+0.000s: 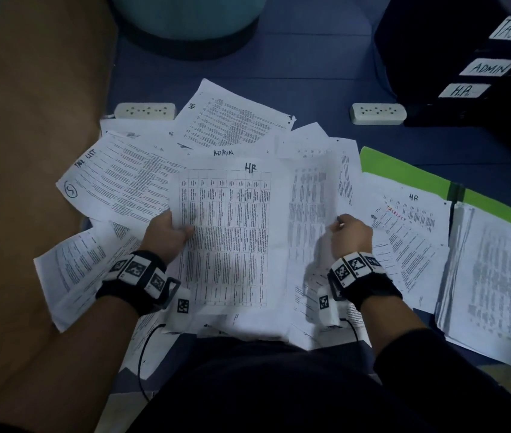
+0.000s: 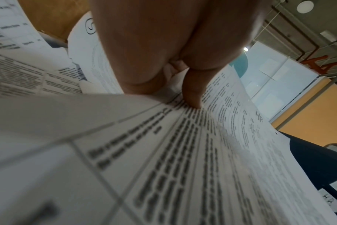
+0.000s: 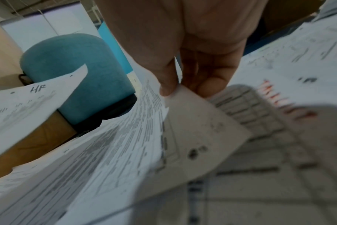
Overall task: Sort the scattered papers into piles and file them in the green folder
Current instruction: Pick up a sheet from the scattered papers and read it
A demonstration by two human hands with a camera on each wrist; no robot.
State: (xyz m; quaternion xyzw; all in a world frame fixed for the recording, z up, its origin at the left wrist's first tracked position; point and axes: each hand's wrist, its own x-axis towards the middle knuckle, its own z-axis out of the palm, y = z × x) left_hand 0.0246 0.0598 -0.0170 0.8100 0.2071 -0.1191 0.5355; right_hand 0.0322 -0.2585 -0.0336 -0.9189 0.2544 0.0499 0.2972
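left hand [image 1: 166,234]: grips left edge of the HR table sheet [image 1: 232,232], thumb on top, sheet lifted off the pile
right hand [image 1: 352,234]: pinches right edge of another printed sheet [image 1: 310,207], thumb against fingers
scattered papers [image 1: 116,179]: fanned over the blue desk [image 1: 310,64], marked HR, ADMIN, TASK LIST
green folder [image 1: 404,170]: open at right, partly under papers
stack [image 1: 498,276]: lies on folder's right half
black trays [image 1: 466,73]: far right, labelled
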